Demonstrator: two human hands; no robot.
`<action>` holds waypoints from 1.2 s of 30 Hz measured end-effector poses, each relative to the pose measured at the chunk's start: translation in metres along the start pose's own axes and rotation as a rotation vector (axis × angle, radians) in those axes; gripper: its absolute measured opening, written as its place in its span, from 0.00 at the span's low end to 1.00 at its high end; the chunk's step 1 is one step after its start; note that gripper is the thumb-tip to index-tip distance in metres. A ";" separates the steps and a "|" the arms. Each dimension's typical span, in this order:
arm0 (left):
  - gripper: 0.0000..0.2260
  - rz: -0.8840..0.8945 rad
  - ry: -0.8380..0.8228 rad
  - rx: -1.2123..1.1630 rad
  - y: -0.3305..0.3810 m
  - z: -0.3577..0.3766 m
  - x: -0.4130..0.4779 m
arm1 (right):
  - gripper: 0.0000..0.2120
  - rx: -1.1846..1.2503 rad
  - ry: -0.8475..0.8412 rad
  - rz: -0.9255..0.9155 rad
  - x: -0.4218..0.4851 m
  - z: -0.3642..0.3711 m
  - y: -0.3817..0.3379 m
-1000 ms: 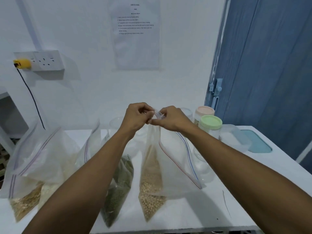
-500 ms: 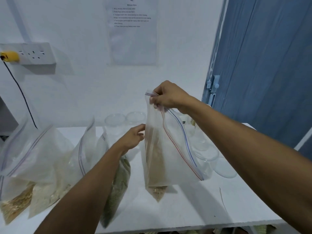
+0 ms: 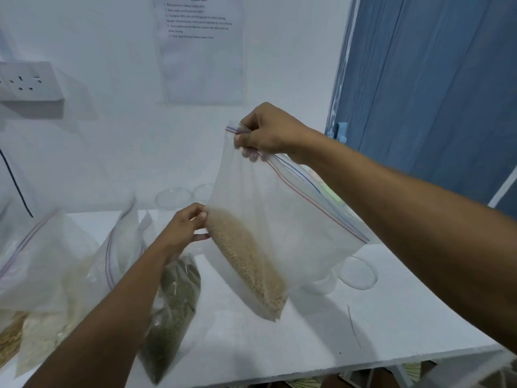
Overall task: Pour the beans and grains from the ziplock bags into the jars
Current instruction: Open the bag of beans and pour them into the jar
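A clear ziplock bag point(image 3: 282, 219) of tan beans hangs tilted above the white table point(image 3: 307, 331). My right hand point(image 3: 268, 131) pinches its zip corner at the top. My left hand point(image 3: 181, 228) pinches the bag's left edge, beside the beans. Two clear jars point(image 3: 173, 196) stand open at the back of the table, behind my left hand. A bag of green beans point(image 3: 173, 306) lies under my left forearm. More bags of pale grains point(image 3: 50, 275) lie to the left.
A clear round lid point(image 3: 358, 273) lies on the table under my right forearm, partly behind the held bag. A wall socket point(image 3: 28, 82) with a black cable sits at the far left. A blue door point(image 3: 433, 93) stands to the right.
My right hand has lifted the bean bag higher off the table and the bag has tilted. My left hand has left the zip and come down to the bag's left edge.
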State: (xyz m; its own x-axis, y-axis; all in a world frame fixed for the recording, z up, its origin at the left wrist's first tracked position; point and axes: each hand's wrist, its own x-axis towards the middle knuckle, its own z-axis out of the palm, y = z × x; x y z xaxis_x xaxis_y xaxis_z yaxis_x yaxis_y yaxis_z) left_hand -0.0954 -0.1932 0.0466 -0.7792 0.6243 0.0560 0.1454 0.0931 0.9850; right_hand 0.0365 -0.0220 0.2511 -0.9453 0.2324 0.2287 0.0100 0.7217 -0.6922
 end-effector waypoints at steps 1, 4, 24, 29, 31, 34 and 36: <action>0.09 0.016 0.007 -0.019 0.001 -0.005 -0.002 | 0.06 0.016 0.001 0.004 -0.001 -0.003 0.000; 0.06 0.104 0.057 0.024 0.010 -0.022 -0.008 | 0.06 0.035 0.012 -0.002 -0.002 -0.008 0.000; 0.06 0.218 0.215 0.242 0.062 -0.077 -0.028 | 0.07 0.193 0.089 0.024 -0.009 -0.009 0.031; 0.06 0.232 0.199 0.227 0.069 -0.075 -0.026 | 0.07 0.211 0.106 0.019 -0.011 -0.017 0.034; 0.06 0.236 0.196 0.234 0.072 -0.074 -0.024 | 0.07 0.218 0.116 0.031 -0.013 -0.019 0.039; 0.05 0.248 0.190 0.235 0.077 -0.070 -0.022 | 0.08 0.247 0.136 0.051 -0.018 -0.021 0.048; 0.05 0.254 0.184 0.244 0.079 -0.068 -0.021 | 0.08 0.273 0.153 0.061 -0.022 -0.022 0.053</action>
State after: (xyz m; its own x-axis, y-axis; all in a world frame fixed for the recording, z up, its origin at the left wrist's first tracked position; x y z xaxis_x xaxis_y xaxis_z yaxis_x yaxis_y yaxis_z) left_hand -0.1090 -0.2516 0.1343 -0.7927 0.5040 0.3429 0.4707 0.1486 0.8697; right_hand 0.0645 0.0255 0.2241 -0.8854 0.3803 0.2672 -0.0423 0.5066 -0.8612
